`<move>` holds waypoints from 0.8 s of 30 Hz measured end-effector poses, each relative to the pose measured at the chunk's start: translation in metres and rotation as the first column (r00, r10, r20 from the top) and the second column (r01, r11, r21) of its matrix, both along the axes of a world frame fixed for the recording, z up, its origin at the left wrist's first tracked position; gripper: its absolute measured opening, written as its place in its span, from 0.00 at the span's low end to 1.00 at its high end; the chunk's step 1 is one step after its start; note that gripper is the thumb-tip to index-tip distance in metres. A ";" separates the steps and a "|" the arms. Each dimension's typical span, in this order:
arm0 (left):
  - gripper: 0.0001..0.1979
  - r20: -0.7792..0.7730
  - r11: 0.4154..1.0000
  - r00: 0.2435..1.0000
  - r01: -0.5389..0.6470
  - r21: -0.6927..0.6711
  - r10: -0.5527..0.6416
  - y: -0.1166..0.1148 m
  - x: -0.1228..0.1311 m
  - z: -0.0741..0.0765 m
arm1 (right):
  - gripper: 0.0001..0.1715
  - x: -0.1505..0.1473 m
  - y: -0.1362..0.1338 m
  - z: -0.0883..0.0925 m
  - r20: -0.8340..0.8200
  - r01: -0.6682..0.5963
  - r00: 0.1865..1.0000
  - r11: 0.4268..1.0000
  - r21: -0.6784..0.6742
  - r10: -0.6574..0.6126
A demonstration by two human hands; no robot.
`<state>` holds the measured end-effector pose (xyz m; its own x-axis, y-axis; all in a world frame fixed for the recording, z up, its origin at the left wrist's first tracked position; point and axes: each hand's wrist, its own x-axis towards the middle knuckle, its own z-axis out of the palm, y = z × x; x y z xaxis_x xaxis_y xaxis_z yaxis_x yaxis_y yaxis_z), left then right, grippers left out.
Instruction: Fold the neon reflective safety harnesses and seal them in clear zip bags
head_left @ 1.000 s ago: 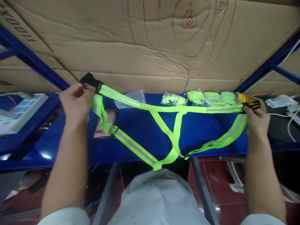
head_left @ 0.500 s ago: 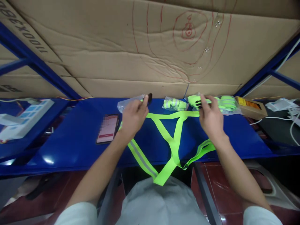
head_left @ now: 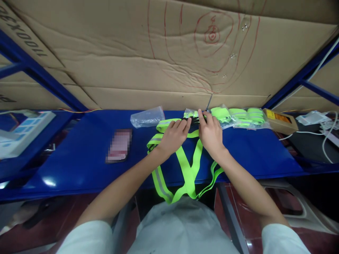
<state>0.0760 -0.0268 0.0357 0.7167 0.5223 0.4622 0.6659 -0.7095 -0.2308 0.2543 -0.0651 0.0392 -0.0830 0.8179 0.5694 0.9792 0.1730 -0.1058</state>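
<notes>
A neon-yellow reflective harness (head_left: 188,174) with grey stripes spreads over the table's near side, its lower straps hanging past the edge toward my lap. At its top strap is a black plastic buckle (head_left: 194,120), partly covered by fingers. My left hand (head_left: 174,135) is closed on the buckle's left part, while my right hand (head_left: 211,135) grips the right part. The two hands almost meet. Whether the halves are clicked together cannot be made out. Just behind my fingers lies a bagged yellow strap (head_left: 188,113).
An empty clear plastic bag (head_left: 147,118) and a phone (head_left: 119,145) lie to the left on the blue table (head_left: 79,155). Bagged yellow straps (head_left: 246,117) and a small cardboard box (head_left: 282,121) line the back right. A cardboard wall (head_left: 119,70) stands behind.
Both hands have come inward from far apart, bringing the two buckle parts together at the middle. The harness straps now loop in closer, and the clear bag lies uncovered.
</notes>
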 end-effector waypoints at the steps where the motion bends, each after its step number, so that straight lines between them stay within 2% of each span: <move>1: 0.26 -0.014 1.000 1.000 0.001 -0.001 -0.001 -0.001 0.000 0.000 | 0.42 0.000 0.000 -0.001 0.004 -0.006 1.000 1.000 -0.001 0.006; 7: 0.27 -0.076 0.999 0.997 0.006 -0.031 -0.009 -0.006 0.002 -0.004 | 0.42 0.000 0.003 -0.004 0.004 -0.001 1.000 1.000 -0.019 0.001; 12: 0.27 -0.098 0.999 0.995 0.017 0.046 -0.012 -0.007 0.007 -0.012 | 0.36 -0.008 0.007 -0.007 -0.039 0.003 0.999 0.993 -0.115 -0.008; 14: 0.26 -0.083 0.998 0.996 0.024 0.053 -0.020 -0.007 0.008 -0.015 | 0.36 -0.010 0.008 -0.011 -0.048 -0.042 0.998 0.988 -0.146 0.036; 20: 0.23 -0.054 0.998 0.997 0.058 0.029 -0.056 -0.008 0.007 -0.018 | 0.45 -0.003 0.010 -0.021 -0.073 -0.212 0.977 0.958 -0.195 0.201; 24: 0.20 0.006 0.996 0.999 0.052 -0.071 -0.052 -0.008 -0.002 -0.020 | 0.44 0.009 0.003 -0.030 -0.192 -0.301 0.947 0.924 -0.237 0.259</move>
<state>0.0742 -0.0347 0.0152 0.7421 0.5156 0.4284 0.6283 -0.7578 -0.1762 0.2636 -0.0618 0.0090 -0.2587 0.8948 0.3639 0.8628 0.3834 -0.3294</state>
